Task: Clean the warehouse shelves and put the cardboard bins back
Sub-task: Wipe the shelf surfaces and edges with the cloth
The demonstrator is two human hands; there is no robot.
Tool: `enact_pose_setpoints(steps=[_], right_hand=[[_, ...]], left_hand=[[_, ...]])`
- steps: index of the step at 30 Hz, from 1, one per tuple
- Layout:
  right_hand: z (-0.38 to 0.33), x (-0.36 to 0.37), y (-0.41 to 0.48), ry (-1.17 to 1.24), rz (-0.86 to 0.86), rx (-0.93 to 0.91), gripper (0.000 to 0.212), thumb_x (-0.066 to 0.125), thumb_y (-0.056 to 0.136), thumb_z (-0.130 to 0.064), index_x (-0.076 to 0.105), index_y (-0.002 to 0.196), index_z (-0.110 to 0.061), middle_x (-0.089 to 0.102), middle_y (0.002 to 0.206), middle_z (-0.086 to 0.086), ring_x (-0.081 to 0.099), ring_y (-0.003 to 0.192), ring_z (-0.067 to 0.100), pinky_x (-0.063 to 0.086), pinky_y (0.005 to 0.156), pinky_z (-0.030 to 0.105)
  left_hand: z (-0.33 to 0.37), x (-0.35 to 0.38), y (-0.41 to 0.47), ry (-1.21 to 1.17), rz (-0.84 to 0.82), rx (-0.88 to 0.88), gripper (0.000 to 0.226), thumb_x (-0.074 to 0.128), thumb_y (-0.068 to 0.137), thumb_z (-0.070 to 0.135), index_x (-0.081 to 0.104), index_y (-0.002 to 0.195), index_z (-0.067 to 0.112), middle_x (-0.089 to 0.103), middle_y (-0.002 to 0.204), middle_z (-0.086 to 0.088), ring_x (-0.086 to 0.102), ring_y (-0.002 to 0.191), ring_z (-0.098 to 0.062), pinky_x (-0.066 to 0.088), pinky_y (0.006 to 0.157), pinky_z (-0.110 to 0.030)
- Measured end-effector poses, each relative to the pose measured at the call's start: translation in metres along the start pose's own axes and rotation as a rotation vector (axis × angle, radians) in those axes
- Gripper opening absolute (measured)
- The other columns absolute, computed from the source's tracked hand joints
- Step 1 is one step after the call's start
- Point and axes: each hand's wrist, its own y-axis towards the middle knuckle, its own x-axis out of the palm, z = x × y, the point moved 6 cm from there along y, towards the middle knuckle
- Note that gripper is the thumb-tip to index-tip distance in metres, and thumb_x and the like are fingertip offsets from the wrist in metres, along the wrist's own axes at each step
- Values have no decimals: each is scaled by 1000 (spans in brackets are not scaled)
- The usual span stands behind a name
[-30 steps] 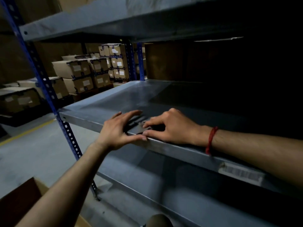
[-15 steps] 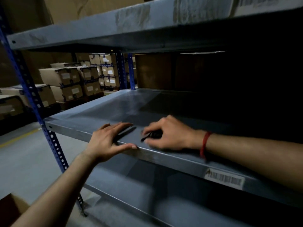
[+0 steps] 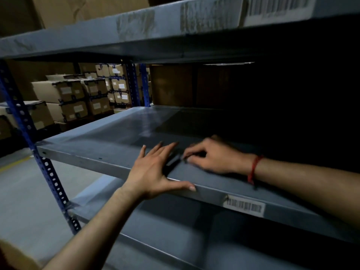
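Leans both arms in from the bottom of the frame onto the grey metal shelf (image 3: 93, 147) at mid frame. Rests left hand (image 3: 153, 170) flat on the front lip, released, fingers straight and spread, thumb stretched along the front edge. Sets right hand (image 3: 213, 157) just beside it on the shelf top, fingers curled, tips at the right end of a small dark thing (image 3: 172, 161) lying between the two hands. Too blurred to tell whether pinched or only touched. Wears a red thread (image 3: 253, 168) on the right wrist.

On the front edge, right of centre: white barcode label (image 3: 244, 206). At the back of the shelf, upper centre: brown cardboard (image 3: 171, 84), dim, with the far right lost in dark. Across the top of the frame: upper shelf (image 3: 87, 41), cardboard on it. At left: blue perforated post (image 3: 48, 172). Beyond it, upper left: stacked cardboard boxes (image 3: 66, 92) with white labels. Lower left corner: blurred bit of cardboard (image 3: 11, 254). Bottom centre: lower shelf (image 3: 165, 230).
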Motion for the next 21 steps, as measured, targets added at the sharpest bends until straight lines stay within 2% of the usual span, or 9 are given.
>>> enact_pose_setpoints(steps=[2, 5, 7, 9, 12, 14, 15, 18, 21], right_hand=[[-43, 2, -30, 62, 5, -193, 19, 63, 89, -28, 75, 105, -29, 73, 102, -13, 69, 91, 5, 52, 84, 28], [-51, -4, -42, 120, -31, -295, 24, 66, 92, -27, 73, 115, -25, 72, 113, -10, 69, 104, 7, 53, 91, 30], [-33, -6, -31, 104, -95, -306, 23, 65, 95, -24, 72, 117, -22, 71, 117, -11, 67, 106, 3, 51, 95, 26], [15, -12, -10, -2, -113, -148, 25, 60, 98, -27, 70, 121, -26, 70, 120, -13, 65, 107, 1, 47, 99, 26], [90, -26, 5, -65, -64, 144, 26, 61, 98, -25, 70, 122, -28, 69, 122, -8, 64, 112, 10, 45, 105, 34], [105, -26, 7, -54, -23, 225, 26, 61, 98, -22, 71, 121, -26, 69, 123, -5, 63, 113, 15, 44, 106, 35], [99, -25, 5, -58, -19, 237, 27, 60, 98, -22, 70, 122, -26, 69, 124, -5, 63, 115, 16, 43, 106, 31], [49, -19, -21, -63, -52, 141, 27, 57, 99, -29, 69, 122, -32, 68, 123, -12, 62, 113, 6, 40, 99, 20], [-14, -29, -71, 10, -42, -105, 22, 62, 96, -25, 72, 115, -29, 67, 109, -23, 63, 97, -6, 46, 93, 16]], left_hand=[[-1, 0, -2, 41, 69, 41, 122, 37, 55, 102, 26, 155, 35, 39, 157, 11, 26, 149, -11, 6, 124, -47], [5, 0, -6, 68, 100, 85, 114, 35, 58, 103, 40, 149, 34, 53, 146, 11, 42, 140, -10, 18, 121, -44], [9, -3, -8, 63, 97, 81, 110, 35, 59, 102, 44, 146, 35, 55, 144, 12, 47, 136, -9, 22, 119, -42], [11, -4, -9, 82, 66, 69, 110, 30, 60, 102, 43, 147, 36, 52, 146, 13, 44, 139, -8, 21, 120, -39], [12, -5, -10, 99, 44, 47, 113, 25, 58, 104, 45, 146, 37, 51, 147, 14, 43, 139, -7, 25, 118, -34], [13, -8, -9, 103, 64, 38, 110, 28, 58, 104, 51, 142, 36, 54, 144, 15, 49, 133, -8, 34, 111, -31], [13, -8, -9, 106, 69, 34, 109, 29, 58, 103, 53, 141, 37, 54, 144, 16, 50, 132, -9, 37, 108, -30], [12, -7, -9, 116, 57, 21, 106, 31, 59, 101, 53, 141, 38, 52, 146, 17, 49, 133, -8, 38, 106, -28], [15, -4, -10, 144, 49, 35, 108, 27, 62, 101, 50, 144, 35, 50, 149, 13, 46, 137, -12, 38, 108, -33]])
